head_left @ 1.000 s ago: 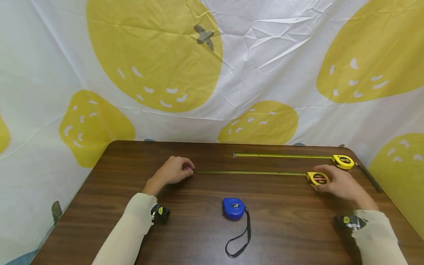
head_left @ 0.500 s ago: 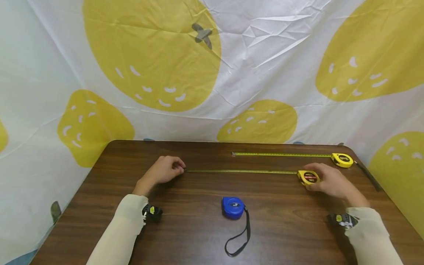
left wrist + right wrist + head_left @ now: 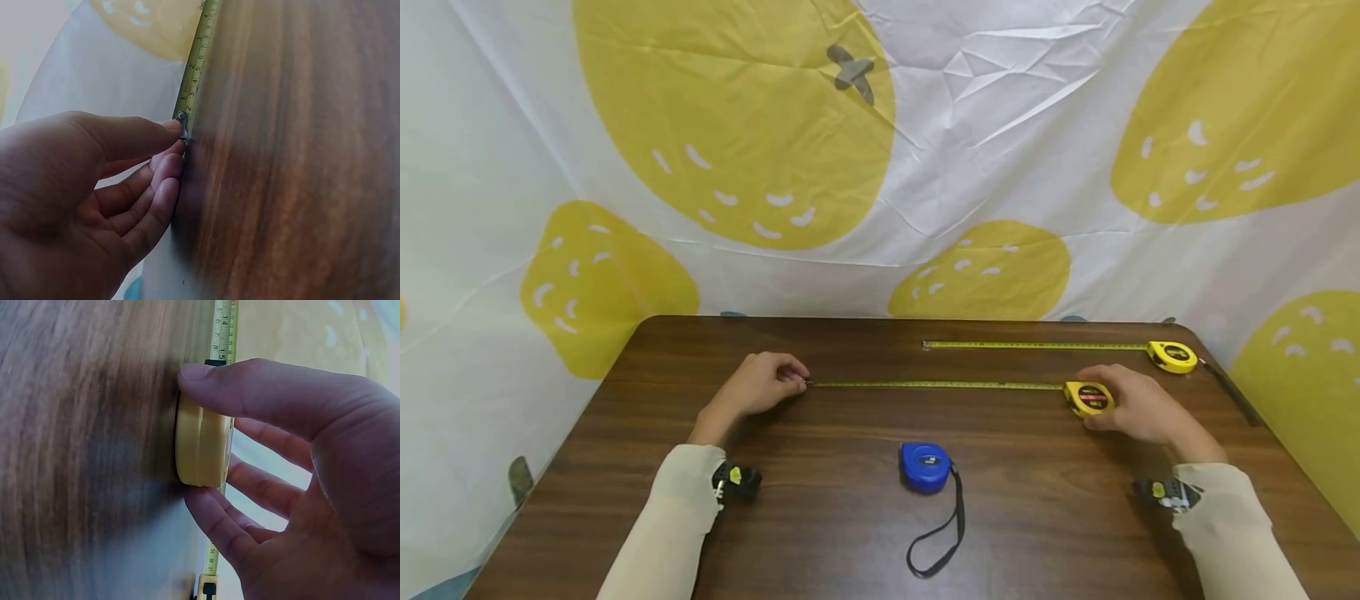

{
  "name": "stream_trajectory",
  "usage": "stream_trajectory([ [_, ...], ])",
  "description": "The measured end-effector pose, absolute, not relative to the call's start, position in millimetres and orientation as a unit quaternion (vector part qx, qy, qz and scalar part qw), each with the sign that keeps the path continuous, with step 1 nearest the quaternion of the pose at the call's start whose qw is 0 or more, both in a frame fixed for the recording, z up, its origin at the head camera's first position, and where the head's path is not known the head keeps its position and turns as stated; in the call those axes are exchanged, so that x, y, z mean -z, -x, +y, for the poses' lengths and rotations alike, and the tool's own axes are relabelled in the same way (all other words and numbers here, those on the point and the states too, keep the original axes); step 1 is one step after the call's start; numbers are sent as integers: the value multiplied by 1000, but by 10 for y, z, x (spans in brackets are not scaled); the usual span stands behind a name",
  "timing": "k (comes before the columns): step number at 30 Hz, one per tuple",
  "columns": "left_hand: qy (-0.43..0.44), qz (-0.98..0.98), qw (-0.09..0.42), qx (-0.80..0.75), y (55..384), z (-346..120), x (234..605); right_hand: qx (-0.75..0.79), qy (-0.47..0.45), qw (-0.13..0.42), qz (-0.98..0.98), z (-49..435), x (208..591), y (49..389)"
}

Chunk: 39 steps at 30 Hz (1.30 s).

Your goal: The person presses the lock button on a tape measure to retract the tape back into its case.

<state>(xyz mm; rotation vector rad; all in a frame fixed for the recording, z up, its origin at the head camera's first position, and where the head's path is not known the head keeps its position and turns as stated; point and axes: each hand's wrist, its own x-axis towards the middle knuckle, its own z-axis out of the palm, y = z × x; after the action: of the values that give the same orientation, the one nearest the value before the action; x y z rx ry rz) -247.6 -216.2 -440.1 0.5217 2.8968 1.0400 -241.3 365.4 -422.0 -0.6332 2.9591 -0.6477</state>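
A yellow tape measure [image 3: 1088, 399] lies flat on the brown table, and my right hand [image 3: 1138, 406] grips its case between thumb and fingers. Its yellow blade [image 3: 936, 385] stretches left across the wood to my left hand [image 3: 762, 383]. There the thumb and fingers pinch the metal hook [image 3: 182, 119] at the blade's end, as the left wrist view shows. In the right wrist view the thumb lies on the case's blade side, with other fingers around the opposite side. Nearer the front sits a blue tape measure [image 3: 925, 467] with a black wrist strap [image 3: 957, 521].
Behind, a second yellow tape measure [image 3: 1172, 357] lies with its blade [image 3: 1037, 346] drawn out to the left, parallel to the held one. Its dark strap [image 3: 1231, 392] reaches the table's right edge. A lemon-print cloth [image 3: 925, 167] hangs along the table's back.
Both hands have shifted left together, carrying the yellow tape measure and its extended blade along. The blue tape measure and the rear yellow one stay put, while the view drifts slightly.
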Motion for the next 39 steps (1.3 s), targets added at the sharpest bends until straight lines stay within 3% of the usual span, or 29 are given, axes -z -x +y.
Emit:
stream_trajectory([
  [39, -182, 935, 9, -305, 2434, -2220, 4392, 245, 230, 27, 941, 3648, 4241, 2390],
])
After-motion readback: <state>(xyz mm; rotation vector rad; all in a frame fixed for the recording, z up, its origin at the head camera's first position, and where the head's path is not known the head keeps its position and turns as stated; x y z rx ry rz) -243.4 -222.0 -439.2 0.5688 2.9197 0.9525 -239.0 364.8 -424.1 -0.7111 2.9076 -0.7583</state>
